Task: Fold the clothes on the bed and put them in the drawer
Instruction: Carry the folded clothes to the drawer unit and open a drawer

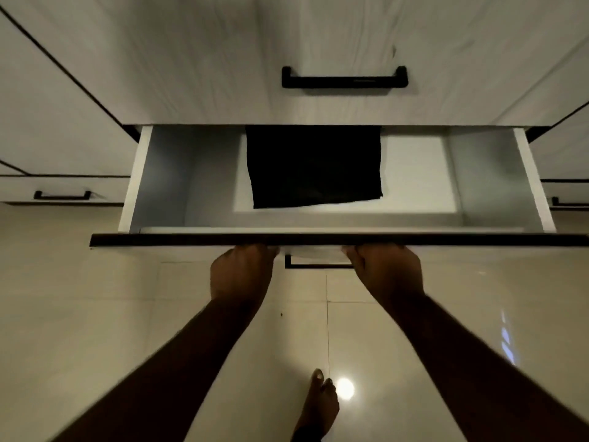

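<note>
A white drawer [165, 173] stands pulled out from the cabinet. Inside it lies a folded black garment [314, 165], flat on the drawer floor near the back middle, its far edge hidden under the cabinet front. My left hand [243, 269] and my right hand [385, 267] are both at the drawer's dark front panel [159, 240], either side of its black handle [318, 266]. The fingers of both hands are hidden under the panel's edge, so the grip itself cannot be made out. Neither hand holds clothing.
Above the open drawer is a shut drawer front with a black handle [344, 78]. More drawer handles show at the far left [62, 195] and far right [570, 201]. A glossy tiled floor [95, 314] lies below, with my bare foot [318, 406] on it.
</note>
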